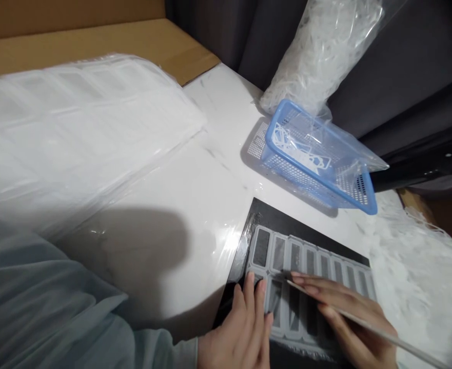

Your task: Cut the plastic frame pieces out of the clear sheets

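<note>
A translucent sheet of rectangular frames (283,253), set out in rows, lies on a black board (262,210). My left hand (241,330) rests on the sheet's near left part, its fingers stretched out and holding nothing. Pinched in my right hand (358,310) is a thin, pale stick-like tool (391,337). Its narrow tip meets or hovers just over the sheet, right of my left fingertips; I cannot tell whether it touches. Part of the sheet is hidden under both hands.
A blue mesh basket (302,177) holding white frame pieces and clear plastic stands beyond the board. Behind it is a stuffed plastic bag (321,56). More wrapped sheets (75,138) lie left, near cardboard (106,43). Whitish translucent scraps (414,287) are heaped at right.
</note>
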Tool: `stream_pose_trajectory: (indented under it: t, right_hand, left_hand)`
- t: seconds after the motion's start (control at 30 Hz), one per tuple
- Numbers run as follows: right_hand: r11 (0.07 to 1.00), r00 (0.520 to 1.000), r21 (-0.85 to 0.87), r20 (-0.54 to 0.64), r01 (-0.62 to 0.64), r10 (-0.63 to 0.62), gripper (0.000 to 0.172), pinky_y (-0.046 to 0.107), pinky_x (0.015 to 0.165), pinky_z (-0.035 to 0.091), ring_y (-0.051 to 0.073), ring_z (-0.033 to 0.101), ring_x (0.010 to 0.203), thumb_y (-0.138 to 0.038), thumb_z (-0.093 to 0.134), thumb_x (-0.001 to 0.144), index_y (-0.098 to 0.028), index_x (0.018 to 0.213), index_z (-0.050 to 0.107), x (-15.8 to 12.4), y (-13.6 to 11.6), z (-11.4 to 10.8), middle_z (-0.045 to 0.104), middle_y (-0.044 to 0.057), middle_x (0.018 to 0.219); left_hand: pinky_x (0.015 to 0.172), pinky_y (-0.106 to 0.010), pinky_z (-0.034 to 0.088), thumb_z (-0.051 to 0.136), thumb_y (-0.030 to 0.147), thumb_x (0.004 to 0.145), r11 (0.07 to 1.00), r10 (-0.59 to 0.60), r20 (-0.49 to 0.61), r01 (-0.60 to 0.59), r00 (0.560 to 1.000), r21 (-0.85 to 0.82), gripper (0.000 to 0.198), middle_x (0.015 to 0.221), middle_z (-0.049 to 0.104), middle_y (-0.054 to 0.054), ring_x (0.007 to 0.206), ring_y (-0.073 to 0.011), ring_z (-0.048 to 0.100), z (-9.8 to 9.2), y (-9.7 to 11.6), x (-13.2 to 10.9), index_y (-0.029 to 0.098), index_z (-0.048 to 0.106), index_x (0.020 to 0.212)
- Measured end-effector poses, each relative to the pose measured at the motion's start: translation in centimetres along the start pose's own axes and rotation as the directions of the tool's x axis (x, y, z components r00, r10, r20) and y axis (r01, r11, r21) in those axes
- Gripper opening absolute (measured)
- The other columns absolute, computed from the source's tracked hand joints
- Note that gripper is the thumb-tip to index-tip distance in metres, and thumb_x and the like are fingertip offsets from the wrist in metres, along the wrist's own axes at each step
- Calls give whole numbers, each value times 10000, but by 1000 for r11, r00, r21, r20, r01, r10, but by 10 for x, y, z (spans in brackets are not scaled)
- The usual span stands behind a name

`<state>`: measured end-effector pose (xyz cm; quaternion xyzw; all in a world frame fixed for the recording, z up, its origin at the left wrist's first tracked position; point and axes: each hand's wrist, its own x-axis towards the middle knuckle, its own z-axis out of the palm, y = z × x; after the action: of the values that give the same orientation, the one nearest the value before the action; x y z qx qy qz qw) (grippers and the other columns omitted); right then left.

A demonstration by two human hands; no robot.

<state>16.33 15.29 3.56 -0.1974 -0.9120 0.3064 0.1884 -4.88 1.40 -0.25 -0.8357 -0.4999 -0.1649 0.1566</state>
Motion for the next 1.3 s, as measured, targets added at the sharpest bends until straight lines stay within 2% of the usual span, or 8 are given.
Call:
stream_pose_trajectory:
  t: [0.07, 0.23, 0.43, 0.6, 0.93, 1.17, 1.3]
  right_hand:
    - [1000, 999, 10, 25, 21, -22, 337, 302, 912, 605, 234, 681, 1107, -63, 549, 944, -184, 1248, 628, 3, -1, 0, 702, 86, 1197]
    - [1000, 999, -3, 30, 14, -14, 338, 273, 942, 583, 218, 676, 1117, -46, 533, 943, -170, 1242, 630, 2, 1, -1, 695, 88, 1211]
    - [1000, 999, 15, 49, -3, 2, 349, 243, 984, 549, 191, 653, 1154, -47, 532, 952, -174, 1268, 608, -3, 5, -1, 678, 77, 1240]
    - [1000, 998, 17, 54, 21, -22, 357, 243, 998, 539, 190, 638, 1175, -41, 520, 959, -163, 1286, 597, -1, 3, -1, 667, 84, 1256]
    - [999, 998, -3, 49, 41, -41, 389, 281, 974, 563, 214, 636, 1181, -29, 510, 951, -164, 1307, 590, -1, -2, -2, 668, 95, 1255]
    - [997, 995, 7, 54, 79, -79, 385, 342, 975, 571, 245, 619, 1204, -18, 500, 939, -143, 1293, 586, -1, 0, -2, 671, 118, 1237]
    - [997, 996, -9, 57, 76, -75, 372, 335, 977, 568, 237, 626, 1195, -24, 503, 944, -146, 1284, 591, 0, 1, -2, 675, 113, 1230]
  left_hand:
    - [999, -471, 357, 597, 378, 929, 1000, 12, 2, -12, 1000, 5, 273, 1186, 700, -90, 1171, -293, 597, -1, -1, 1, 160, 618, 1092]
    - [1024, -468, 359, 648, 394, 905, 997, -69, -42, 68, 997, -26, 293, 1198, 696, -98, 1192, -297, 587, 2, 3, 1, 156, 624, 1073]
    - [1032, -487, 362, 743, 467, 811, 998, -68, -60, 68, 996, 6, 430, 1219, 681, -122, 1223, -328, 567, 8, 8, -2, 152, 631, 1082]
    - [1011, -491, 370, 679, 443, 870, 999, -12, -40, 14, 999, 37, 383, 1205, 684, -112, 1195, -321, 586, 7, 5, -2, 155, 622, 1117]
    - [1053, -499, 339, 761, 461, 789, 997, -76, -55, 76, 996, -14, 458, 1220, 675, -134, 1228, -342, 557, 7, 10, -2, 142, 623, 1087]
    - [1045, -516, 339, 667, 407, 875, 999, -30, -24, 31, 999, 25, 373, 1226, 674, -134, 1210, -317, 582, 7, 9, -3, 139, 608, 1127]
    - [1050, -497, 346, 760, 471, 783, 998, -68, -45, 69, 997, 6, 459, 1223, 677, -124, 1224, -329, 568, 8, 9, -2, 159, 627, 1092]
